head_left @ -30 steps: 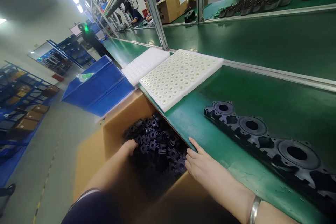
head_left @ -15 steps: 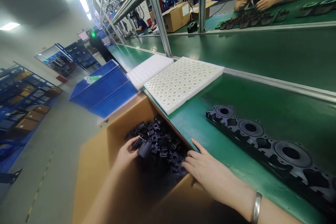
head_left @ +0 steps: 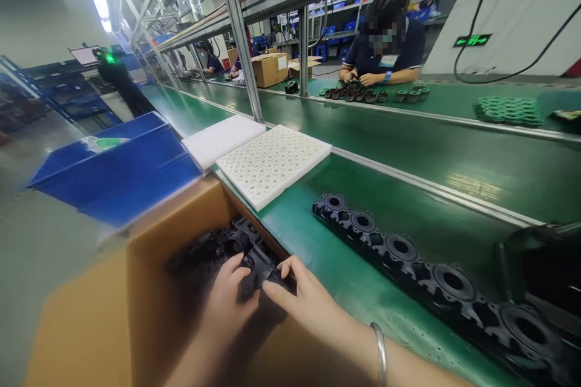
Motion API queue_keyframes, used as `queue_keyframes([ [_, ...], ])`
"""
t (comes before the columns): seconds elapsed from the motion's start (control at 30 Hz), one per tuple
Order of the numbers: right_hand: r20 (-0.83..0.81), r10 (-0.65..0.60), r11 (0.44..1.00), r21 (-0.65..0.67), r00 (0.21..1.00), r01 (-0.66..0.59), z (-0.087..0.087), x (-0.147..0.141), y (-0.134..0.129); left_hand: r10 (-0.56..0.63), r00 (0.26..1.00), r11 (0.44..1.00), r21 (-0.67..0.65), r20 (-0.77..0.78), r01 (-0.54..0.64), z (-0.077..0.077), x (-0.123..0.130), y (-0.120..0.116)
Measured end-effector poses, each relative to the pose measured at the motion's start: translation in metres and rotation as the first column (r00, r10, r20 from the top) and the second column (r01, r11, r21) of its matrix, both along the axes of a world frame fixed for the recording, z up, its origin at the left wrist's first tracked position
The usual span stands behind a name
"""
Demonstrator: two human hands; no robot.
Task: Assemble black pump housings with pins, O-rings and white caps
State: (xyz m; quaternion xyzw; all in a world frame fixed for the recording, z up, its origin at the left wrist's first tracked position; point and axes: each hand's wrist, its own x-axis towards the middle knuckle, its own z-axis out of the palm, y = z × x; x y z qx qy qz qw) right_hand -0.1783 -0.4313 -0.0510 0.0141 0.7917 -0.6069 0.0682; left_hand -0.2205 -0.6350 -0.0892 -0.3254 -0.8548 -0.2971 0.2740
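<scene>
Over the open cardboard box, my left hand has its fingers curled round a black plastic part. My right hand grips the right side of black plastic there between thumb and fingers. Whether both hands hold one piece or two touching pieces, I cannot tell. Below and behind them, a heap of dark plastic parts lies in the box, blurred and shadowed. To the right on the green bench stands a row of black housings with round openings, apart from both hands.
Two white foam trays with holes, the nearer tray and the farther tray, lie beyond the box. A blue bin is at left. A metal post rises from the bench. A co-worker sits across the line.
My right hand has left the box edge and come in to grip black plastic beside my left hand. The view has swung right, bringing the co-worker and more housings into sight.
</scene>
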Motion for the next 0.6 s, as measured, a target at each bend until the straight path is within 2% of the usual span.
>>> queue_keyframes([
  [0.1,0.003,-0.091,0.994,0.062,0.996,0.091,-0.006,0.004,-0.006,0.035,0.999,0.999,0.025,-0.029,-0.034,-0.007,0.003,0.005],
  [0.23,-0.064,-0.147,0.987,0.061,0.987,0.151,-0.015,0.003,-0.010,0.088,0.996,0.993,0.080,0.030,-0.090,-0.005,0.007,0.010],
  [0.3,-0.091,-0.138,0.988,0.053,0.986,0.143,-0.013,0.000,-0.006,0.138,0.986,0.981,0.127,0.091,-0.149,-0.003,0.008,0.011],
  [0.4,-0.173,-0.079,0.994,0.065,0.982,0.091,-0.001,-0.006,0.006,0.180,0.953,0.949,0.213,0.246,-0.234,-0.004,0.006,0.013],
  [0.5,-0.342,-0.018,0.990,0.127,0.940,0.065,0.011,-0.014,0.019,0.098,0.907,0.894,0.364,0.409,-0.260,-0.011,0.004,0.017],
  [0.6,-0.435,0.040,0.982,0.185,0.900,0.045,0.011,-0.019,0.027,-0.078,0.837,0.802,0.533,0.541,-0.270,-0.015,0.003,0.022],
])
